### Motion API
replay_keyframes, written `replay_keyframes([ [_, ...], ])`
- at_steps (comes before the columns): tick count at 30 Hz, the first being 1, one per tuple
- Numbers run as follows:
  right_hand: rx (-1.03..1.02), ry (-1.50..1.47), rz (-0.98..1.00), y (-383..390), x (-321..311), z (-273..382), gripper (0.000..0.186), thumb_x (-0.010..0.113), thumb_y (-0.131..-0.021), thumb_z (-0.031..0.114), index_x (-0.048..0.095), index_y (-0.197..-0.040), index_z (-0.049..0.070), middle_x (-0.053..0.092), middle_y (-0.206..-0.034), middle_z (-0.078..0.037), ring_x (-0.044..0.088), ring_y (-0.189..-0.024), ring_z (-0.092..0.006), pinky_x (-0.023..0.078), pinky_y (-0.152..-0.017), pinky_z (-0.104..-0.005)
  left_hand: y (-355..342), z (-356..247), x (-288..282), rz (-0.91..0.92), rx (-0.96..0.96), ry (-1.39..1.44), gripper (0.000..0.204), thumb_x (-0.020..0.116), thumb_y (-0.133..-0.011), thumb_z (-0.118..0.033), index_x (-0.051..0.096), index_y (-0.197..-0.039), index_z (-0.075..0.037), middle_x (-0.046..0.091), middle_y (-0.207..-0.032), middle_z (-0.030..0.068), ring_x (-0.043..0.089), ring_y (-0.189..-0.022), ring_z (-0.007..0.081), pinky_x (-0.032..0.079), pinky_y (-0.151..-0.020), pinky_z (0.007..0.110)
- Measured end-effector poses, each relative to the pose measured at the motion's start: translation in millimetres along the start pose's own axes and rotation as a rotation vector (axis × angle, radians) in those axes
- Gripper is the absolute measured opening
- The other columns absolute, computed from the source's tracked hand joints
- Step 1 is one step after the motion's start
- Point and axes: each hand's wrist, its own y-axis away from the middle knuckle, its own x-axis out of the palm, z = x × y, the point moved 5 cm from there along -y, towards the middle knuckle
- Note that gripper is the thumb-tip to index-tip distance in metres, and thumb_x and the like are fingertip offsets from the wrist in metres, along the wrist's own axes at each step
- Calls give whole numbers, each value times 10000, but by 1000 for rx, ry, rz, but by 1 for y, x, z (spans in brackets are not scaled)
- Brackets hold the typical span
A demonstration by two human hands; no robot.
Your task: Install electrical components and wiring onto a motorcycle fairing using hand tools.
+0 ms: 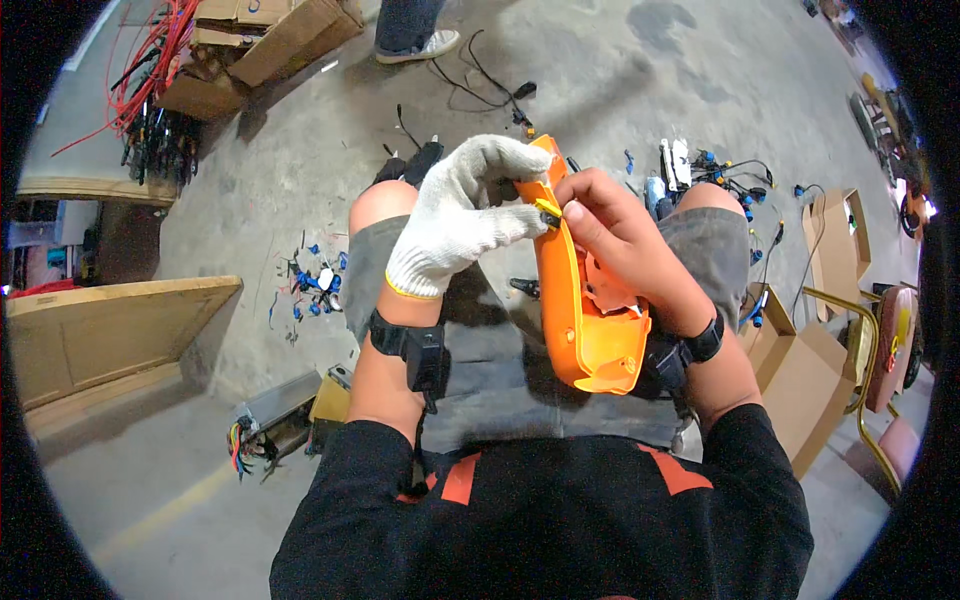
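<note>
Above my lap an orange plastic housing [562,300] is held lengthwise, its hollow side turned to the right. My left hand [455,215], in a white knitted glove, is closed around its upper left edge with thumb and fingers. My bare right hand [630,245] grips the housing from the right, its fingertips near the upper part. Between the two thumbs a small yellow and black piece [548,213] sits at the housing's edge; its kind is too small to make out. The right palm covers part of the housing's inside.
Blue connectors with wires [318,282] lie on the floor left of my knees, more cables [740,170] to the right. Open cardboard boxes [800,370] and a gold-framed chair [868,350] stand at right. A wooden board [110,335] is at left. Another person's shoe [418,47] is ahead.
</note>
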Motion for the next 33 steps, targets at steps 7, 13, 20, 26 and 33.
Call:
replay_keyframes([
  [7, 10, -85, -16, 2, 2, -3, 231, 534, -1018, 234, 534, -1024, 3, 592, -831, -32, 582, -690, -93, 486, -615, -259, 4, 8, -1, -25, -27, 105, 431, 789, -702, 95, 574, -1043, -58, 636, -1030, 43, 635, -946, 156, 554, -796, 291],
  [13, -149, 402, -138, 2, -1, 0, 225, 490, -1025, 248, 492, -954, 34, 584, -676, -102, 620, -586, -225, 479, -545, -355, 1, 10, 3, -2, -39, 41, 411, 782, -707, 97, 574, -1033, -44, 630, -1019, 43, 636, -911, 155, 562, -783, 300],
  [20, 8, 381, -93, -1, 3, -2, 322, 440, -1040, 303, 464, -864, 35, 534, -676, -166, 572, -620, -346, 427, -560, -421, 3, 9, 3, 55, -52, 64, 419, 773, -740, 85, 580, -1093, -31, 613, -1062, 43, 611, -1004, 152, 549, -882, 316],
  [26, -21, 257, -74, 2, 5, -4, 269, 442, -1043, 270, 483, -930, 30, 546, -714, -118, 583, -636, -250, 459, -593, -366, 2, 2, 4, 37, -47, 71, 420, 763, -732, 108, 588, -1089, -31, 619, -1050, 43, 618, -973, 144, 555, -853, 298],
  [33, -77, 248, -15, 2, 1, -5, 249, 436, -1048, 261, 506, -992, 29, 550, -748, -56, 569, -655, -152, 471, -608, -314, 1, 7, 3, 32, -20, 47, 428, 751, -727, 123, 587, -1092, -32, 622, -1049, 44, 619, -969, 134, 547, -846, 290],
])
